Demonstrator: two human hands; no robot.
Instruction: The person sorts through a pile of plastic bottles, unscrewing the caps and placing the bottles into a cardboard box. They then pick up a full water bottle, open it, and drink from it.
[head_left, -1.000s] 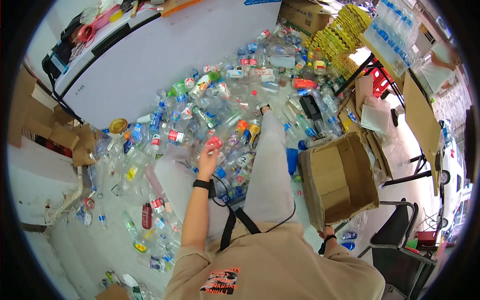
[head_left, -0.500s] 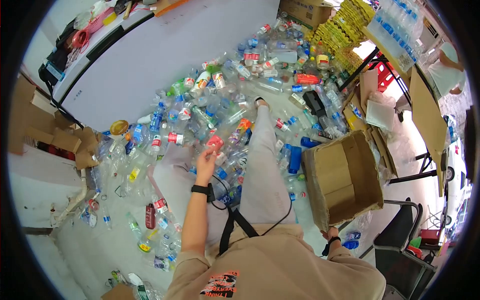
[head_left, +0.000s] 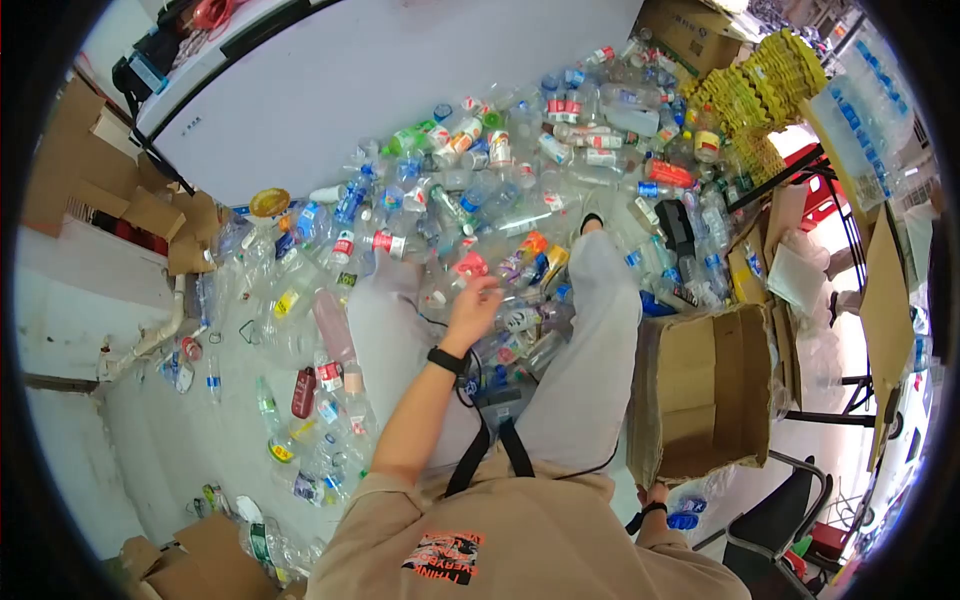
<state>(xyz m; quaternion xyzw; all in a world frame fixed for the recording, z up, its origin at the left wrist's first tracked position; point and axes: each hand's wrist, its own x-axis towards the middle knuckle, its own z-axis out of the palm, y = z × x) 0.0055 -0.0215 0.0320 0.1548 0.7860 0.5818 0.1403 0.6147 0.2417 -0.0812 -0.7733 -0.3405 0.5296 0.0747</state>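
Observation:
My left hand point(head_left: 474, 312) is between my knees over the bottle pile, its fingers bent and slightly blurred. Right at those fingertips is a clear plastic bottle with a red label point(head_left: 470, 265); its lower part is lost among the others. Low on the right, my right hand point(head_left: 654, 493) grips the near edge of an open cardboard box point(head_left: 648, 400). The box is tilted, its bare inside facing me. A bottle with an orange label point(head_left: 532, 244) lies just beyond my left hand, and several crushed clear bottles point(head_left: 520, 320) lie under it.
Plastic bottles spread over the floor point(head_left: 235, 440) toward a white panel point(head_left: 400, 70). Yellow egg trays point(head_left: 770, 85) are stacked at the back right. A dark chair point(head_left: 775, 520) stands beside the box, and flattened cardboard point(head_left: 885, 310) leans behind it. More cardboard boxes point(head_left: 200, 555) lie front left.
The view has shifted, so the pile sits further right. My left fingers have moved slightly right beside the red-labelled bottle. My right hand keeps its grip on the box, which looks more upright.

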